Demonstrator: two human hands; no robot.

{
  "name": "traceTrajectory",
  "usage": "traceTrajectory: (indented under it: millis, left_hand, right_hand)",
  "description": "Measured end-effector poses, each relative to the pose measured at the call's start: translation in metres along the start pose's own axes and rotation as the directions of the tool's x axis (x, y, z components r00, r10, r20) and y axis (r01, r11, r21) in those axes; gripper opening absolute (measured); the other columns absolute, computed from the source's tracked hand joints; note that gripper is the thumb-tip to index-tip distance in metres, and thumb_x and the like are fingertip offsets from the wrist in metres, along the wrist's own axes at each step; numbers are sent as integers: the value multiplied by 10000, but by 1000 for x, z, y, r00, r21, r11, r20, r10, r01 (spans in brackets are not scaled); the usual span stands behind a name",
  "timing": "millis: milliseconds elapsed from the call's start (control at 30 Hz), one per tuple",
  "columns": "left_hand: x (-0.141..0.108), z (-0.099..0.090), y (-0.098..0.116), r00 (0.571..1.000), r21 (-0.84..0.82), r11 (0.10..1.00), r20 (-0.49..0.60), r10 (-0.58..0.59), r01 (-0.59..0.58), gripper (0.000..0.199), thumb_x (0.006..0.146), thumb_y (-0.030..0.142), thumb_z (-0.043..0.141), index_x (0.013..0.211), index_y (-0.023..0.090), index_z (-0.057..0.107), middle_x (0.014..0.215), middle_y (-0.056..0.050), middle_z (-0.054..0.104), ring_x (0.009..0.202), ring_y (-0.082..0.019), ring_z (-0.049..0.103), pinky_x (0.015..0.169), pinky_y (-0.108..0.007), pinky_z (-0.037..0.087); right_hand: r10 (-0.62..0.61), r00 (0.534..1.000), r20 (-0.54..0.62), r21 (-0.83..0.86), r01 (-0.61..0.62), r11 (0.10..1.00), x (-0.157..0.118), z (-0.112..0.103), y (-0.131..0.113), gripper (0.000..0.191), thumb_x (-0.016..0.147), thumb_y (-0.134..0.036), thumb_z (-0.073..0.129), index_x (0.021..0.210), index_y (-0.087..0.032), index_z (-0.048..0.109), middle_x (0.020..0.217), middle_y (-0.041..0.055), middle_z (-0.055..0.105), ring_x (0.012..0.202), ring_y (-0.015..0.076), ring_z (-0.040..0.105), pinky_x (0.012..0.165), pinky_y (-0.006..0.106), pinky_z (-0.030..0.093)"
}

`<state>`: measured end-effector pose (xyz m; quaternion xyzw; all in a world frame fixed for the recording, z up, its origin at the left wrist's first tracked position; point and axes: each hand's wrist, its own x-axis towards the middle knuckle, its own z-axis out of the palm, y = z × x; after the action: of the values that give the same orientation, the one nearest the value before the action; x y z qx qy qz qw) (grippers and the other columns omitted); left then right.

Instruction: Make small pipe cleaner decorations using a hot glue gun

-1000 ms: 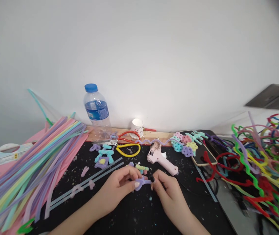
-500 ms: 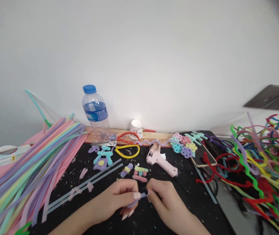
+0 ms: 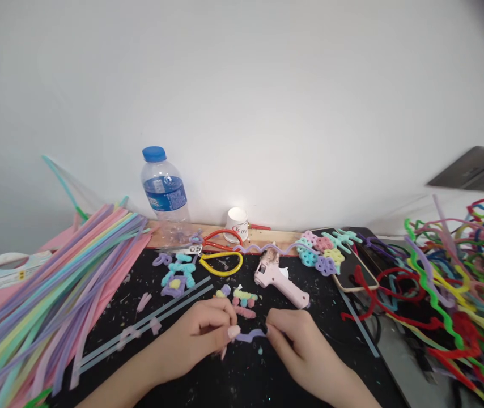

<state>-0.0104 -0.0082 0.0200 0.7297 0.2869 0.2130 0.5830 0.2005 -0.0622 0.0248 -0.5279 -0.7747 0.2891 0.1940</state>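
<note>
A short lavender pipe cleaner (image 3: 250,336), slightly wavy, stretches between my two hands above the black mat. My left hand (image 3: 202,334) pinches its left end between thumb and forefinger. Its right end is held in the fingertips of my right hand (image 3: 295,343). Just beyond lie small coiled pastel pieces (image 3: 245,300) in yellow, green and pink. A pale pink glue gun (image 3: 282,282) rests behind my right hand. Scissors (image 3: 221,263) with red and yellow handles lie farther back, beside a turquoise and purple pipe cleaner figure (image 3: 178,275).
Many straight pastel pipe cleaners (image 3: 55,289) cover the left side; a tangle of bright ones (image 3: 458,294) fills the right. A water bottle (image 3: 165,192) and paper cup (image 3: 237,222) stand by the wall. Pastel flowers (image 3: 321,252) lie beside a phone (image 3: 355,269). Glue sticks (image 3: 148,322) lie left.
My hands have drawn apart, the right one moving rightward, so more of the lavender pipe cleaner shows between them. The camera view has shifted slightly.
</note>
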Motion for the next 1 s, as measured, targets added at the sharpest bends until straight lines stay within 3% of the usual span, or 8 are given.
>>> traceTrajectory:
  millis: [133, 333, 633, 800, 900, 933, 1000]
  left_hand:
    - [-3, -3, -5, 995, 317, 944, -16, 103, -92, 376, 907, 283, 445, 554, 157, 454, 649, 24, 415, 635, -105, 435, 624, -214, 354]
    - [-4, -5, -9, 949, 593, 788, -123, 289, -163, 321, 904, 189, 429, 610, 155, 554, 571, 18, 464, 567, -105, 456, 553, -214, 319]
    - [-1, -6, -12, 863, 605, 789, -339, 374, -104, 194, 846, 152, 532, 685, 166, 639, 623, 23, 642, 564, -85, 573, 575, -170, 389]
    - [-2, -8, -14, 839, 601, 798, -457, 294, 48, 327, 834, 261, 548, 524, 158, 544, 454, 47, 530, 430, -79, 478, 472, -191, 335]
    - [-2, -11, -15, 807, 576, 809, -531, 258, 120, 374, 827, 297, 551, 482, 161, 497, 423, 50, 486, 422, -87, 457, 476, -205, 335]
    - [-2, -13, -16, 792, 566, 813, -556, 251, 139, 376, 831, 300, 545, 485, 163, 498, 426, 49, 481, 427, -91, 456, 482, -208, 340]
    - [-1, -14, -16, 765, 551, 817, -596, 243, 170, 356, 847, 298, 525, 517, 165, 524, 441, 47, 474, 439, -98, 453, 485, -215, 345]
  right_hand:
    - [22, 997, -69, -46, -25, 999, -1, -9, 6, 299, 925, -216, 343, 630, -199, 296, 584, -40, 403, 540, 101, 394, 526, 218, 262]
    - [32, 990, -139, -95, -45, 994, -3, -13, 10, 279, 918, -237, 377, 642, -200, 359, 584, -36, 420, 536, 107, 429, 524, 214, 280]
    - [53, 972, -228, -193, -99, 976, -5, -25, 16, 335, 891, -281, 455, 588, -195, 342, 546, -43, 418, 492, 96, 410, 490, 210, 254]
    - [23, 944, -329, -243, -108, 964, -5, -29, 17, 320, 904, -277, 421, 596, -190, 404, 541, -35, 447, 500, 104, 447, 495, 208, 279]
    - [58, 887, -457, -267, -200, 943, -5, -33, 21, 316, 897, -305, 431, 608, -185, 477, 536, -21, 499, 506, 118, 489, 506, 212, 314]
    - [80, 848, -524, -268, -253, 930, -6, -34, 24, 304, 892, -314, 436, 628, -184, 512, 537, -15, 521, 502, 124, 502, 506, 216, 326]
    - [113, 724, -680, -260, -383, 887, -7, -38, 34, 265, 882, -322, 440, 717, -181, 592, 545, 2, 566, 492, 144, 524, 494, 231, 343]
